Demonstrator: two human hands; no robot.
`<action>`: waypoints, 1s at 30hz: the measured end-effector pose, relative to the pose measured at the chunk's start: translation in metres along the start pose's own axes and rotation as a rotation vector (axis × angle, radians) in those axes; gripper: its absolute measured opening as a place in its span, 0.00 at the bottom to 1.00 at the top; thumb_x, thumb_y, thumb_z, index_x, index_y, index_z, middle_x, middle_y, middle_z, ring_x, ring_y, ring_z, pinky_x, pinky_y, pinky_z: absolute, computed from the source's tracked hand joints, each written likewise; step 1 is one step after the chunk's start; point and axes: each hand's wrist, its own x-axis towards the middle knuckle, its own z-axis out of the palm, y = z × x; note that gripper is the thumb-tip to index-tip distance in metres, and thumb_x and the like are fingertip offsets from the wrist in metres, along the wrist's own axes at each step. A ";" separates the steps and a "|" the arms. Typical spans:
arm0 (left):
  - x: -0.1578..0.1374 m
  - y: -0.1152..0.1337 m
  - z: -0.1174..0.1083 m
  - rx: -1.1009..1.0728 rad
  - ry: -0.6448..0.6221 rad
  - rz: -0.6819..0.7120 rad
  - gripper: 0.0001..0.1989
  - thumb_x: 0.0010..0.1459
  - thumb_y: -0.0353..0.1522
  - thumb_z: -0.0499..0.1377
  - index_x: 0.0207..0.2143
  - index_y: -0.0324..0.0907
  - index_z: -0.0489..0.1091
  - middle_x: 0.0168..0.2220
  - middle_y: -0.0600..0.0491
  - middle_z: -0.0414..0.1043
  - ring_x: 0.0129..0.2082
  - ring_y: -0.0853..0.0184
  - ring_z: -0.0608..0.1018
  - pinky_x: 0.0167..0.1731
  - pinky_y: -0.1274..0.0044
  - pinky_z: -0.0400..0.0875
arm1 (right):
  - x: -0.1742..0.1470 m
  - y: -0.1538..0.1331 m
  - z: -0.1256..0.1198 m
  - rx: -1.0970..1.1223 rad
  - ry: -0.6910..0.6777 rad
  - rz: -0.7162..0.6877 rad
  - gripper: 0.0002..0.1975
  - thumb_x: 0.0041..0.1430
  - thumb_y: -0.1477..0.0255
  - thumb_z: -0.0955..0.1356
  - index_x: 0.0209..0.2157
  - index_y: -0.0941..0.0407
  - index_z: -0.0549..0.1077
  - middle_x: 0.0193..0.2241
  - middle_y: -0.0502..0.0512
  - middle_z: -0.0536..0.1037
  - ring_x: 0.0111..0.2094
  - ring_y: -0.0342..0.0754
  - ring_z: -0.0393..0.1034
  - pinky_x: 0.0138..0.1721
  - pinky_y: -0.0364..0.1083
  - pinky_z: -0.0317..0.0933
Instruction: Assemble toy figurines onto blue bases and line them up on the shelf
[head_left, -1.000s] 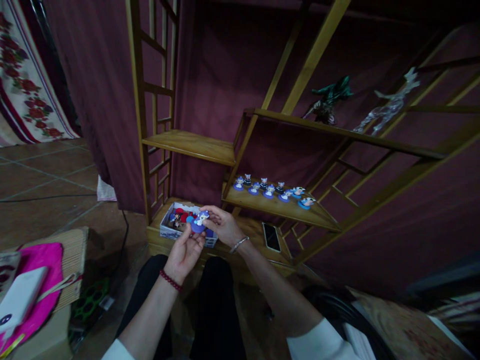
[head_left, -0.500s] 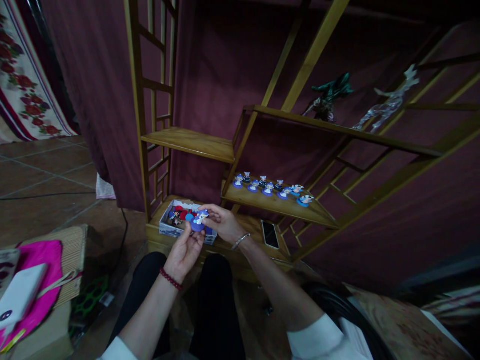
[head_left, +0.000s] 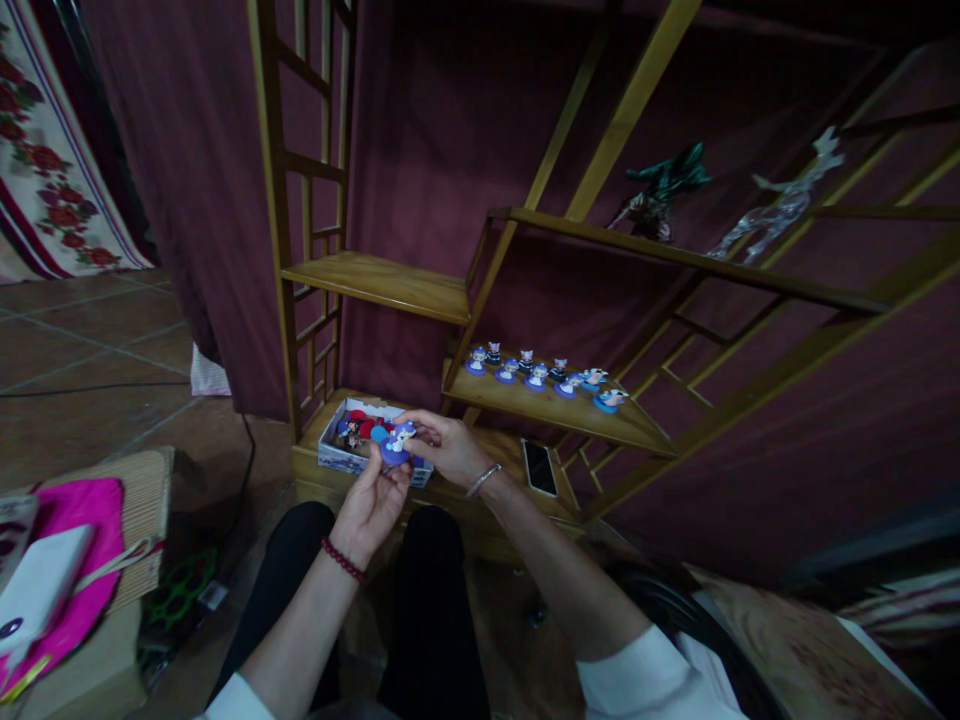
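Note:
Between my two hands is a small purple and white figurine (head_left: 397,443) on a round purple base. My left hand (head_left: 373,505) grips the base from below, wearing a dark red bead bracelet. From the right, the fingers of my right hand (head_left: 448,450) close on the figurine's upper part; a silver bracelet is on that wrist. Just behind them stands an open box (head_left: 341,463) holding red, blue and dark figurines, partly covered by my hands. Several similar figurines (head_left: 536,377) stand in rows on the wooden shelf (head_left: 577,420) to the right.
A phone (head_left: 539,468) lies on the lower board, right of my hands. Above are a bare left shelf board (head_left: 382,285) and a higher shelf with a green statuette (head_left: 664,190) and a clear deer statuette (head_left: 787,205). A white device (head_left: 45,585) rests on pink cloth at left.
Both hands keep the figurine in nearly the same place, with only a slight shift in its tilt. The figurines on the shelf have not moved.

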 end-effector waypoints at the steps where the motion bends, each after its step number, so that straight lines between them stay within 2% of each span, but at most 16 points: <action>1: 0.000 0.000 0.000 0.004 0.004 0.001 0.10 0.57 0.31 0.50 0.38 0.37 0.68 0.33 0.49 0.68 0.27 0.75 0.70 0.23 0.84 0.68 | 0.000 0.000 0.000 -0.007 0.000 -0.004 0.15 0.49 0.75 0.65 0.41 0.55 0.69 0.33 0.50 0.73 0.31 0.41 0.67 0.34 0.41 0.62; 13: 0.003 -0.001 -0.003 -0.002 -0.011 -0.007 0.10 0.57 0.32 0.49 0.36 0.38 0.68 0.32 0.50 0.68 0.27 0.75 0.69 0.26 0.83 0.69 | 0.001 -0.003 -0.002 -0.036 -0.013 0.020 0.15 0.48 0.74 0.65 0.41 0.55 0.69 0.33 0.49 0.74 0.32 0.41 0.68 0.37 0.41 0.63; 30: -0.001 0.000 -0.004 -0.027 -0.031 -0.044 0.11 0.57 0.31 0.49 0.37 0.37 0.68 0.34 0.48 0.69 0.30 0.73 0.71 0.26 0.84 0.70 | -0.001 -0.007 0.000 -0.093 0.003 -0.013 0.14 0.49 0.74 0.65 0.41 0.54 0.69 0.31 0.48 0.74 0.31 0.41 0.69 0.35 0.40 0.63</action>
